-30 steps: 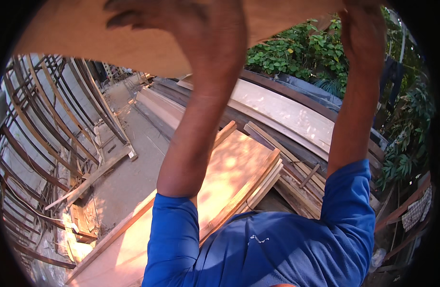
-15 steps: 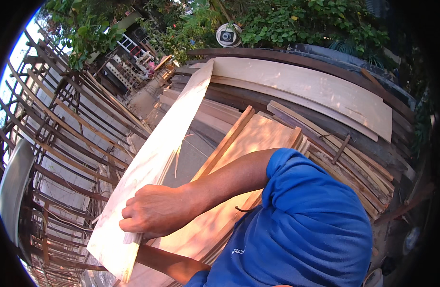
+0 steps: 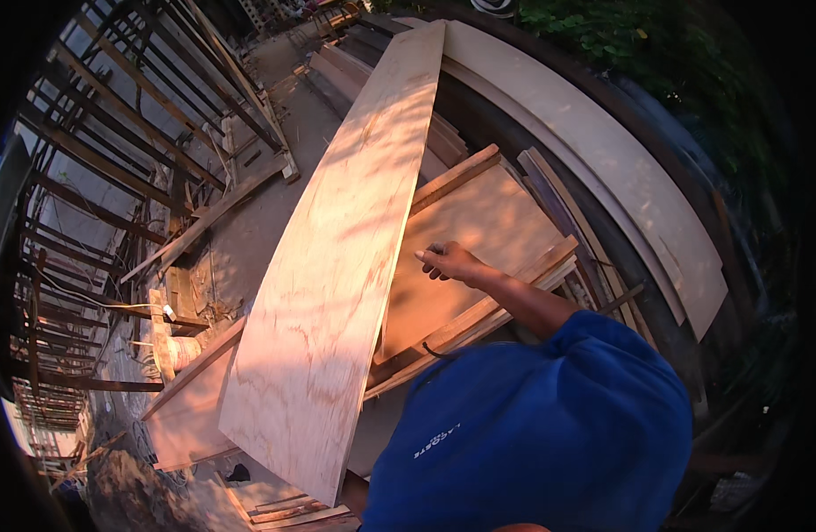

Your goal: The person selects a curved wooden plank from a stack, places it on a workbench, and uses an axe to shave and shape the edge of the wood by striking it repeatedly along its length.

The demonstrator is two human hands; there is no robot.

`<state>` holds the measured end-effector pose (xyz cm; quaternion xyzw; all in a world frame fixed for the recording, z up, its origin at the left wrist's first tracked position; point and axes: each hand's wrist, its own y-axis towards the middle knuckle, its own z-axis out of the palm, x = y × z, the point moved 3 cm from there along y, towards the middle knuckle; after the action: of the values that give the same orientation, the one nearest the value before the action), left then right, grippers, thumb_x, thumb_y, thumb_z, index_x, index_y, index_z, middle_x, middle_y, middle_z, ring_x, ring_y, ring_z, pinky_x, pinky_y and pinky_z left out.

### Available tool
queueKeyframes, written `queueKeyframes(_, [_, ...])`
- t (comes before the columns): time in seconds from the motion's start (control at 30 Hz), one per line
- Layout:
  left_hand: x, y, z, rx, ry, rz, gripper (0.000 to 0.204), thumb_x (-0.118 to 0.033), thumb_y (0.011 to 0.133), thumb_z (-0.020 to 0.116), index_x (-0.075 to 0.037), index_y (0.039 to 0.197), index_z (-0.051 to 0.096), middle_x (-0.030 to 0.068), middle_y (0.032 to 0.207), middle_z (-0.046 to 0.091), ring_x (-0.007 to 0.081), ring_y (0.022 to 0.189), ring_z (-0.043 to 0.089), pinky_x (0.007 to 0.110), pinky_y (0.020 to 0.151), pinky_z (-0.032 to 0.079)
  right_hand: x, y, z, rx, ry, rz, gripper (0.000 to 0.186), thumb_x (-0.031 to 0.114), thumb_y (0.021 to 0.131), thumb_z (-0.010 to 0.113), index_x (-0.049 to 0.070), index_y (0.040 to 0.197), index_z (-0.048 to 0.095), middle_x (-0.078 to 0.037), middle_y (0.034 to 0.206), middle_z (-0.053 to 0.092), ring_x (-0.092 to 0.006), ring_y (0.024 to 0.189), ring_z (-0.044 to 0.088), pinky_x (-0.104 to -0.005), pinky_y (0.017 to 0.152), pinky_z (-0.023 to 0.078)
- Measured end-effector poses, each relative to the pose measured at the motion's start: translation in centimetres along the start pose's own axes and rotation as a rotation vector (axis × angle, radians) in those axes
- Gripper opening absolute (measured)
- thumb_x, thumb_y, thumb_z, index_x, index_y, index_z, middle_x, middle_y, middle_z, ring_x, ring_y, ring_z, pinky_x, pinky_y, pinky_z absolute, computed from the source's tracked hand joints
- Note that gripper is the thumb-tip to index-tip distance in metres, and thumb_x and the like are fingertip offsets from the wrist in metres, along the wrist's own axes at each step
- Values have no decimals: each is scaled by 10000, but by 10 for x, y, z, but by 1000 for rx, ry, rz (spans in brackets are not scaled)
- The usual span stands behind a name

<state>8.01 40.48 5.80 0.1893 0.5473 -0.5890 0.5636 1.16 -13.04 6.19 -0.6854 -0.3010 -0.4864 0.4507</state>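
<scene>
Plywood board (image 3: pixel 337 257) partly hides framed panel (image 3: pixel 492 222); racks (image 3: pixel 99 207) left.

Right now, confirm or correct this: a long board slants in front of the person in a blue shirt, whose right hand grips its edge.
Wrong on the grip: in the head view, the right hand is apart from the long board, not gripping its edge. The rest holds.
</scene>
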Motion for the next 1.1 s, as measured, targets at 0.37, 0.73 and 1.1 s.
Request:
queueKeyframes(0.37, [26, -32, -24, -172, 187, 62, 722, -486, 969, 617, 63, 1417, 481, 199, 1374, 546, 338, 1283, 546, 466, 1071, 469, -23, 10, 32, 108, 505, 232, 600, 637, 999, 567, 48, 1049, 675, -75, 876, 690, -170, 723, 646, -319, 685, 556])
queueKeyframes(0.73, [58, -41, -47, -267, 242, 142, 725, -538, 992, 565, 48, 1413, 502, 200, 1366, 566, 340, 1264, 564, 468, 1055, 484, -48, 29, 32, 151, 311, 243, 425, 402, 1003, 688, -20, 1047, 662, -79, 851, 677, -137, 680, 646, -276, 611, 559])
queueKeyframes(1.1, [80, -39, -95, -101, -51, 132, 739, -591, 1014, 512, 34, 1408, 523, 200, 1359, 586, 342, 1245, 581, 469, 1039, 499, -56, 27, 25, 136, 292, 295, 386, 400, 1018, 670, 17, 1067, 654, -61, 878, 688, -147, 734, 666, -284, 643, 553])
